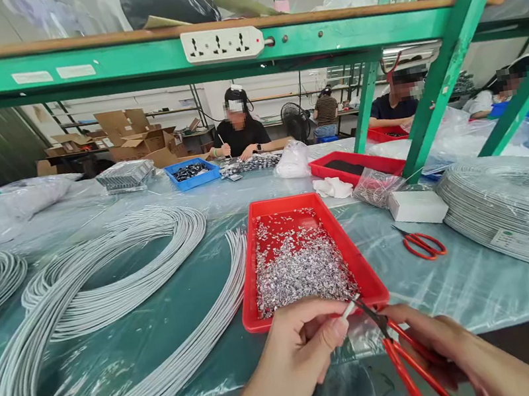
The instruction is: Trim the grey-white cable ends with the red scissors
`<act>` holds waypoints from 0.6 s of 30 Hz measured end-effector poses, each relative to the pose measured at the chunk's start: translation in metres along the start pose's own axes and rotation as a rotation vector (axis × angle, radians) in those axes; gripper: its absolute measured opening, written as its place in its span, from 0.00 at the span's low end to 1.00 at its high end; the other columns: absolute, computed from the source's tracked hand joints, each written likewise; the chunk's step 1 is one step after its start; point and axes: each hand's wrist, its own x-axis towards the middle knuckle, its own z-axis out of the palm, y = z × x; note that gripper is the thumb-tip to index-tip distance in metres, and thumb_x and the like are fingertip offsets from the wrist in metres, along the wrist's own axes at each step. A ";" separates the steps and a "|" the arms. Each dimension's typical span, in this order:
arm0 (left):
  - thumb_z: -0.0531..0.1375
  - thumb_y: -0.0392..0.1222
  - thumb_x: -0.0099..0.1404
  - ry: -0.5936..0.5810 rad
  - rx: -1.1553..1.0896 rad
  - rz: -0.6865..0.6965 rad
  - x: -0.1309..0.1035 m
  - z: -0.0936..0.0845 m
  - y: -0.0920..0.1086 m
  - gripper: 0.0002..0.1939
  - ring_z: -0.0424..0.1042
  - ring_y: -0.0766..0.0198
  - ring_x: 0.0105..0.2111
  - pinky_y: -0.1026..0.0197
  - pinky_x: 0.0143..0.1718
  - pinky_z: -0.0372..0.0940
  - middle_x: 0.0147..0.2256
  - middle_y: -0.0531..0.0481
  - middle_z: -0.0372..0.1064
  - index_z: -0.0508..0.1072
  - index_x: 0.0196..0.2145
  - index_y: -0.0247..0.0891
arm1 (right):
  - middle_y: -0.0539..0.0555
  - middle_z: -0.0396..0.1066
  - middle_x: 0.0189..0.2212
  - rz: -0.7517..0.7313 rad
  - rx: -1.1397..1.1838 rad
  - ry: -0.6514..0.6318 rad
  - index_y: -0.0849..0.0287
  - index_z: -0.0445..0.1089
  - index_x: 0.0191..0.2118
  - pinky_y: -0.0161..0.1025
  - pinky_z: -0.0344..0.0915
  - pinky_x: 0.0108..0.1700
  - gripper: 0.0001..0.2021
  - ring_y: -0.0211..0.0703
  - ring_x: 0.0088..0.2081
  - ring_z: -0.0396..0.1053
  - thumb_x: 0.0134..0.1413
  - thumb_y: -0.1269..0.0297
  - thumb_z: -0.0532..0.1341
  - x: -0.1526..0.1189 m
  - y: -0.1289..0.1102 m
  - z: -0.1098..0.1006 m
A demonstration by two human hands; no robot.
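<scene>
Between the thumb and fingers of my left hand is pinched the end of a white cable. My right hand grips red-handled scissors, and their dark blades touch or lie right beside the cable tip. Just beyond both hands sits a red tray holding many small shiny metal pieces. Left of the tray, a large looped bundle of white cables spreads over the table. Part of a cable runs low in the picture toward my left wrist.
A second pair of red-handled scissors lies right of the tray, near a white box and a big cable coil. Green shelf posts rise at the right. Across the table a co-worker sits behind a blue tray.
</scene>
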 end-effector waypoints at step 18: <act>0.59 0.47 0.59 -0.070 -0.278 -0.062 0.003 -0.004 -0.009 0.14 0.61 0.75 0.12 0.73 0.12 0.52 0.17 0.53 0.62 0.70 0.26 0.31 | 0.52 0.71 0.38 -0.231 -0.248 -0.059 0.46 0.52 0.61 0.26 0.68 0.37 0.26 0.36 0.34 0.70 0.56 0.65 0.56 0.018 -0.032 -0.019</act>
